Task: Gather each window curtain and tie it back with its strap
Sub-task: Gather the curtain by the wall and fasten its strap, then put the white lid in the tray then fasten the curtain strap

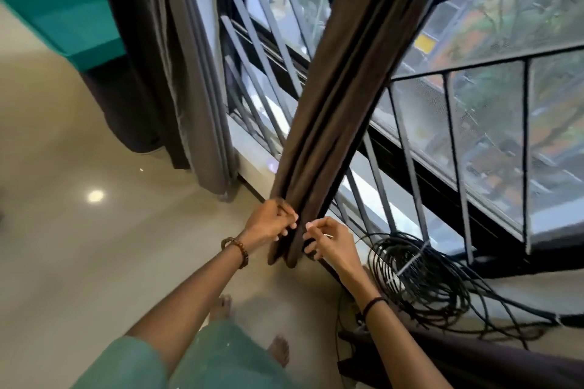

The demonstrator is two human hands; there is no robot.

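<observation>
Two hands are down at the hem, Sal. The left hand [271, 224] has its fingers curled tight and is pinching the outer folds of the dark brown curtain [331, 98].

The right hand [328, 240] is curled as well, Jim. Thumb and forefinger nip the opposite edge, and the lower fingers hook round something dark. Fold or strap, nobody could call that from here.

The cloth is bunched into a narrow column, its lower end between the two hands. From there it slants up across the window grille [410, 167].

So this reads as the gathering step, nearly done. No strap plainly on show, though.

Agreed. The next move looks like a one-hand job: one hand takes the whole bundle, and the other finds the strap and passes it round.

Further out, a grey curtain [189, 73] hangs loose to the left, apparently waiting its turn.

Watch the coil of black cable [420, 271] just beside the right wrist, too. A dangling strap could snag there.
</observation>
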